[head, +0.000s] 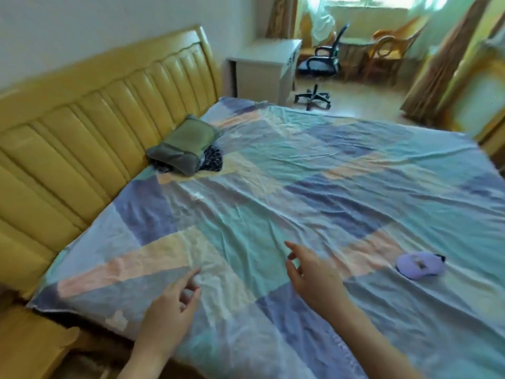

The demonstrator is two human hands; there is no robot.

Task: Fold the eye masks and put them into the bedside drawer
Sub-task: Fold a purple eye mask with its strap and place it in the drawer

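neither hand is gripping anything: your left hand (170,302) and right hand (314,274) are hovering over the patchwork sheet (246,187), fingers loosely spread. a purple eye mask (419,265) is lying at three o'clock of your right hand, well apart. farther off, at eleven o'clock, a green pillow (185,144) is sitting. you are risking missing that mask; no drawer is showing.
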